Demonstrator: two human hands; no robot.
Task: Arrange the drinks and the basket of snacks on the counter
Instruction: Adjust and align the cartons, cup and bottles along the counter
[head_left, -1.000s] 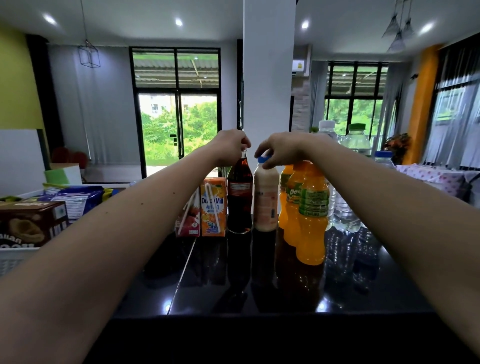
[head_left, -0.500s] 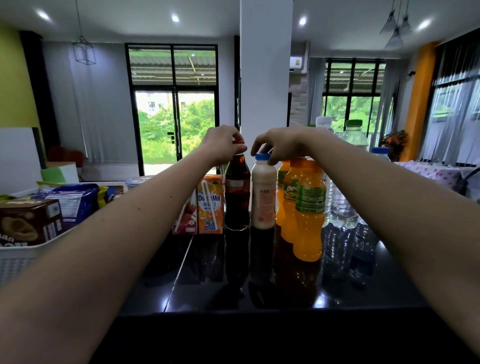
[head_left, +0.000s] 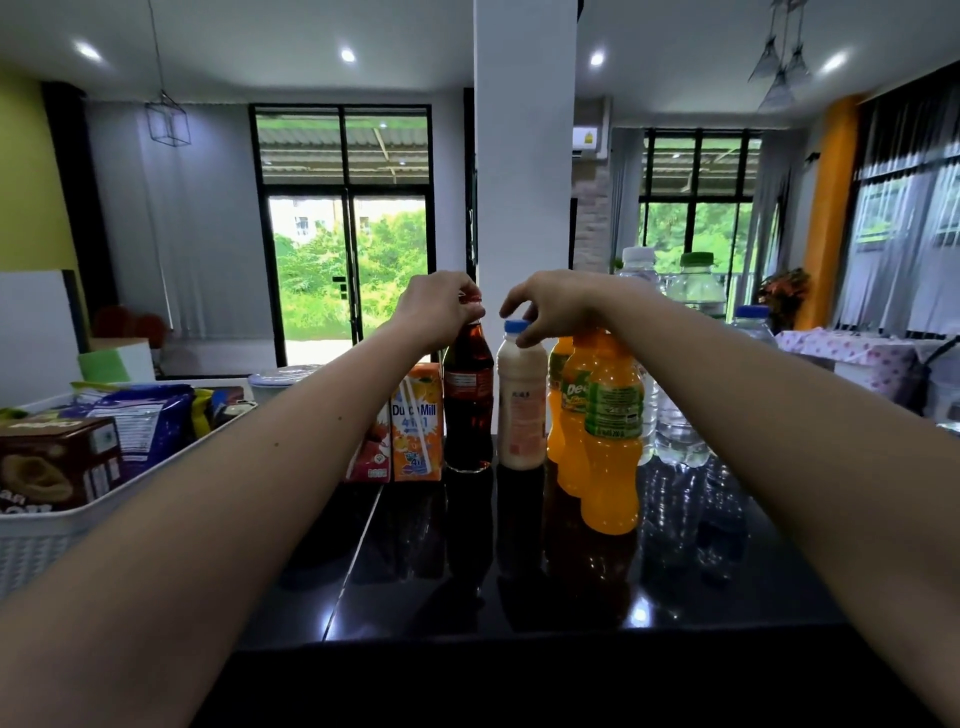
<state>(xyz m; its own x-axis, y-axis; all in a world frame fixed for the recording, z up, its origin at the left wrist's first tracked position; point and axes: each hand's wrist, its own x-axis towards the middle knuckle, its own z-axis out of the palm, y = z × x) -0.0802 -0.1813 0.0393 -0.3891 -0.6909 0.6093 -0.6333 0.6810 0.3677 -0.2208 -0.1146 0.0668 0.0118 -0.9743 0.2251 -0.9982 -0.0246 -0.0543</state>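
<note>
Orange "DutchMill" carton (head_left: 418, 426) adjoins cola bottle (head_left: 467, 395), top pinched by left hand (head_left: 439, 309); right hand (head_left: 553, 304) pinches milk bottle (head_left: 521, 405).

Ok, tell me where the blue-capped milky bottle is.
Head view, mid-counter: the milky bottle stands between the cola bottle and the orange bottles, right hand at its cap.
</note>
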